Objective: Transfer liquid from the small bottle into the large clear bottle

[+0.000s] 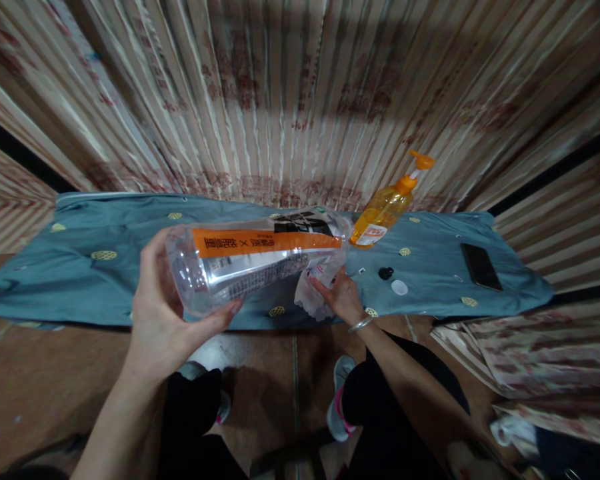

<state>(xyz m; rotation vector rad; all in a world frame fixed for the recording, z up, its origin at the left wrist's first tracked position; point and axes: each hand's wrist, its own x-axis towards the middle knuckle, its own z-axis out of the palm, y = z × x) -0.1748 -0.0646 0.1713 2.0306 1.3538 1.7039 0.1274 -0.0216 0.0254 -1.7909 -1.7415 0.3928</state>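
My left hand (165, 313) wraps round the base of a large clear plastic bottle (260, 250) with an orange, black and silver label. The bottle lies on its side in the air above the cloth, its neck end toward the right. With bent fingers, my right hand (343, 297) holds a crumpled white tissue (310, 297) below the bottle's right end. Whether the tissue touches the bottle I cannot tell. Just beyond that end stands an orange pump bottle (383, 210) with yellow-orange liquid in it.
A blue-green cloth with yellow patterns (100, 233) covers the long, narrow table. On its right part are a small black cap (386, 273), a white disc (399, 287) and a dark phone (481, 267). Pleated curtains (290, 100) hang behind and at both sides.
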